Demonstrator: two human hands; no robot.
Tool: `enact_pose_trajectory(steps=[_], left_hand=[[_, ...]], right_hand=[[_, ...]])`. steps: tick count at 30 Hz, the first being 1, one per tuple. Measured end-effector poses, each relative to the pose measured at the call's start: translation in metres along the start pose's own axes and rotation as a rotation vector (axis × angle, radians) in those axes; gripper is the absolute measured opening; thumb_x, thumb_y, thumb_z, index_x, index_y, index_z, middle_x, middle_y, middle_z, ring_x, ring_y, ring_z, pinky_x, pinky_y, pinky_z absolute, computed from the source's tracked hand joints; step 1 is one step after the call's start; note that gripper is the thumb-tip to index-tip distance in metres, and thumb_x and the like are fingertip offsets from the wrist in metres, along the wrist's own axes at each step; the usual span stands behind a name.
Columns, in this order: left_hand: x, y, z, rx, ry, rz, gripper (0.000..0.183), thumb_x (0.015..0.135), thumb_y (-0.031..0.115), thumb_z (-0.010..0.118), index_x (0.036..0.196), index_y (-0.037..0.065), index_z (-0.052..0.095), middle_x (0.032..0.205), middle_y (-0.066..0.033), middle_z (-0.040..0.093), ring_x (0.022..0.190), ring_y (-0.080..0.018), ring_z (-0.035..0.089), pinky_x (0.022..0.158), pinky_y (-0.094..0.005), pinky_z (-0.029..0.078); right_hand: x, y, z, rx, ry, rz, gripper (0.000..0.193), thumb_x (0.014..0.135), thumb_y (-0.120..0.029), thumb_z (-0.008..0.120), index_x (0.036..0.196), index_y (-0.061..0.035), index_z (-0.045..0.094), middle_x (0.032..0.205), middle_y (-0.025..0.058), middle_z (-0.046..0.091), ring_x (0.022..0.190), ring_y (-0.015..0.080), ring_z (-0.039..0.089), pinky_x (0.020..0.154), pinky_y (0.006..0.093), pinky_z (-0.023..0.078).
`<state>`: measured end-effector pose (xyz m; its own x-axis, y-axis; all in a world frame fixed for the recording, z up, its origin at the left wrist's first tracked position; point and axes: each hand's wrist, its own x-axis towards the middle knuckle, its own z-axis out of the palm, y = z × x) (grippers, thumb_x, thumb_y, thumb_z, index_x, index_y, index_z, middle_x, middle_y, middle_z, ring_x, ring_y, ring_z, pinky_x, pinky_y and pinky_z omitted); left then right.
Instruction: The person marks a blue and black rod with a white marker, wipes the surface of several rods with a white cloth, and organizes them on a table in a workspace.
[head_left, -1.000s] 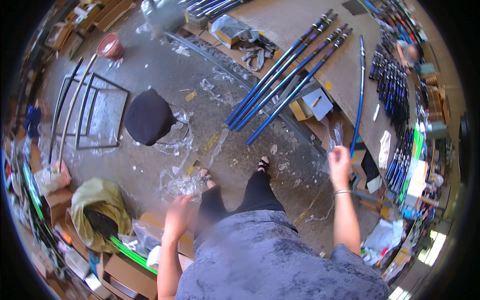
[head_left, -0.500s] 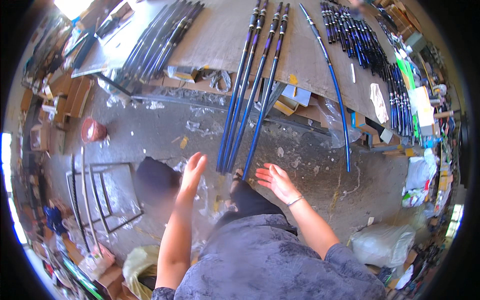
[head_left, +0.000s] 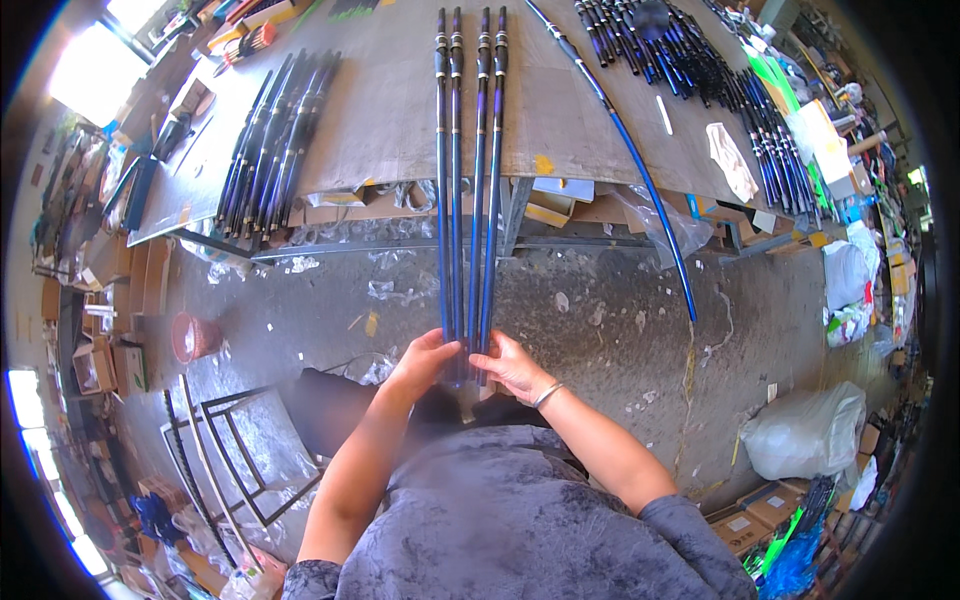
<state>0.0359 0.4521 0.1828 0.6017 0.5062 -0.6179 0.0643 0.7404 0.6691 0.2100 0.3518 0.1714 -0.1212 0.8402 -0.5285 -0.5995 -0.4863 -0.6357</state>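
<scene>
While the left hand (head_left: 425,362) grasps the near ends of four blue fishing rods (head_left: 466,190) overhanging the tabletop's (head_left: 390,110) near edge, the right hand (head_left: 512,365) clasps them too; a lone curved blue rod (head_left: 640,170) lies rightward.

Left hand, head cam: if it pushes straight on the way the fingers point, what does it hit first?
The left hand already touches the near ends of the blue rods. Going straight on, it would slide along them toward the workbench edge; depth is unclear.
</scene>
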Motion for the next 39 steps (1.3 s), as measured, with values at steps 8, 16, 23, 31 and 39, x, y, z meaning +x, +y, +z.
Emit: enact_pose_trajectory(steps=[8, 16, 23, 31, 39], left_hand=[[0.028, -0.013, 0.010, 0.047, -0.133, -0.085, 0.025, 0.092, 0.008, 0.061, 0.115, 0.000, 0.059, 0.108, -0.0079, 0.065, 0.098, -0.0185, 0.063, 0.091, -0.0348, 0.050], [0.048, -0.037, 0.095, 0.015, -0.097, -0.117, 0.025, 0.094, 0.006, 0.056, 0.119, 0.001, 0.056, 0.107, -0.0090, 0.065, 0.095, -0.0211, 0.064, 0.084, -0.0370, 0.054], [0.062, -0.049, 0.099, 0.053, -0.105, -0.124, 0.024, 0.091, 0.011, 0.063, 0.112, 0.002, 0.059, 0.097, -0.0039, 0.066, 0.081, -0.0139, 0.062, 0.069, -0.0288, 0.050], [0.063, 0.001, 0.062, 0.246, -0.053, -0.241, 0.040, 0.093, 0.021, 0.061, 0.125, -0.001, 0.051, 0.116, -0.0104, 0.062, 0.106, -0.0198, 0.060, 0.086, -0.0320, 0.047], [0.125, 0.104, -0.015, 0.167, -0.001, -0.025, 0.032, 0.094, 0.015, 0.059, 0.120, -0.002, 0.053, 0.104, -0.0115, 0.066, 0.094, -0.0190, 0.064, 0.082, -0.0294, 0.051]], right_hand=[[-0.016, 0.011, 0.000, 0.030, 0.178, -0.297, 0.042, 0.088, -0.005, 0.066, 0.126, -0.0024, 0.049, 0.114, 0.0049, 0.060, 0.105, 0.0152, 0.057, 0.095, 0.0310, 0.045], [-0.063, -0.009, -0.042, -0.151, 0.377, -0.356, 0.036, 0.091, -0.014, 0.066, 0.122, -0.0017, 0.053, 0.109, 0.0021, 0.062, 0.097, 0.0098, 0.058, 0.087, 0.0276, 0.048], [-0.065, -0.008, -0.070, -0.212, 0.387, -0.302, 0.037, 0.092, -0.014, 0.063, 0.125, -0.0015, 0.051, 0.114, 0.0040, 0.061, 0.103, 0.0120, 0.057, 0.093, 0.0289, 0.045], [-0.055, -0.037, -0.063, -0.889, 0.949, -0.588, 0.048, 0.078, -0.020, 0.077, 0.115, -0.0018, 0.053, 0.102, 0.0137, 0.060, 0.093, 0.0272, 0.060, 0.083, 0.0380, 0.048], [0.065, -0.151, 0.035, -1.545, 0.900, -0.622, 0.060, 0.062, -0.031, 0.084, 0.108, -0.0079, 0.054, 0.104, 0.0104, 0.052, 0.099, 0.0300, 0.050, 0.083, 0.0427, 0.040]])
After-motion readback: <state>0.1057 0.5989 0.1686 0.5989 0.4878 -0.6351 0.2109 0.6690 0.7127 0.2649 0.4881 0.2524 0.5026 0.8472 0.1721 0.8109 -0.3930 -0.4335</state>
